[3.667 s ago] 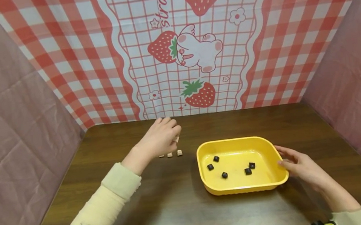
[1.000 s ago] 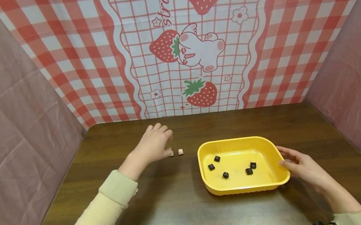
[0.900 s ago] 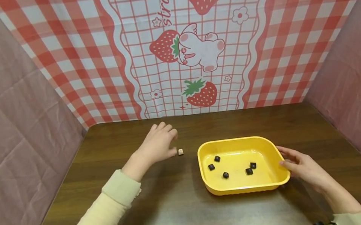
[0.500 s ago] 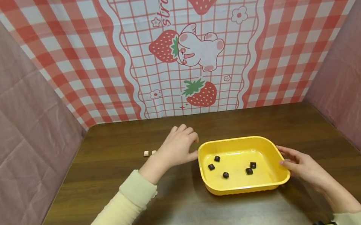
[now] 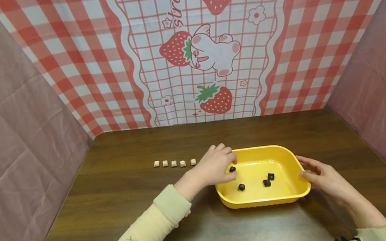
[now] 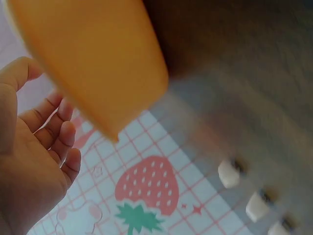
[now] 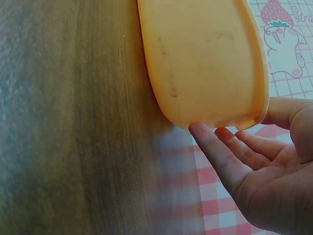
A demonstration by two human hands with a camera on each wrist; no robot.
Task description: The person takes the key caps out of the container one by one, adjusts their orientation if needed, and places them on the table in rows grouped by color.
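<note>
My left hand (image 5: 216, 165) reaches over the left rim of a yellow tray (image 5: 262, 202), thumb and fingers parted beside a black keycap (image 5: 232, 168). In the left wrist view, its fingers (image 6: 46, 122) are loosely bent with nothing between them, and the tray wall (image 6: 98, 58) rises beside them. More black keycaps (image 5: 241, 187) lie in the tray; the hand hides part of its left side. My right hand (image 5: 327, 180) holds the tray's right end, thumb at the rim and fingers (image 7: 215, 152) against the outer wall.
On the brown wooden table (image 5: 124, 211), several cream keycaps (image 5: 174, 163) stand in a row left of the tray. A strawberry-print checked cloth (image 5: 206, 53) hangs behind the table. Pink cloth walls (image 5: 13, 119) flank both sides.
My left hand has moved right, from the cream keycap row to over the tray's left part, uncovering the row. My right hand and the tray have stayed in place.
</note>
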